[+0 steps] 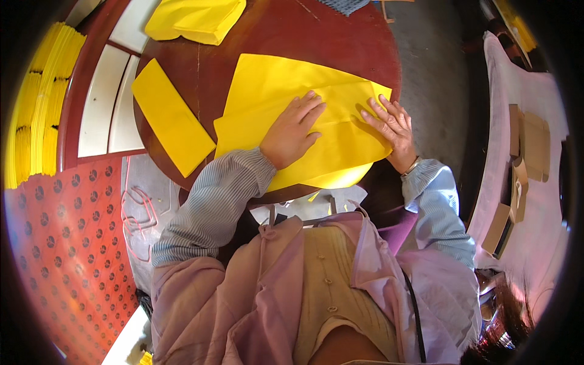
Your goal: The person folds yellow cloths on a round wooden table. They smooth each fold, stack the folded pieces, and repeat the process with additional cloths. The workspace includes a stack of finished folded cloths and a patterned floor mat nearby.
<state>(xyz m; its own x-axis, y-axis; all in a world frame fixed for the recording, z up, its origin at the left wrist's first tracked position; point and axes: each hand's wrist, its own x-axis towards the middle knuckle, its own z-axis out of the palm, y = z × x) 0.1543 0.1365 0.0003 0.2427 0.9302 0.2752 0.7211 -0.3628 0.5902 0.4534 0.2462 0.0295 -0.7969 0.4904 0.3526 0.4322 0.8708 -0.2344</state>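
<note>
A large yellow sheet of soft, cloth-like material [267,79] lies on the round dark red table [267,30]. It is partly folded over itself, with creases and layers not quite lined up, and its near edge hangs over the table's rim. My left hand [293,129] rests flat on the middle of the sheet, fingers stretched out and pointing away to the right. My right hand [394,131] lies on the sheet's right edge with its fingers spread. Neither hand grips the sheet. A narrow, neatly folded yellow strip [173,118] sits on the table to the left.
At the table's far side is a bulky folded yellow bundle [194,21], and a grey textured item [344,5]. Tall yellow stacks [44,103] stand at far left beside a white-panelled cabinet [103,100]. To the right, open cardboard boxes [535,146] lie on a pinkish cloth [502,79].
</note>
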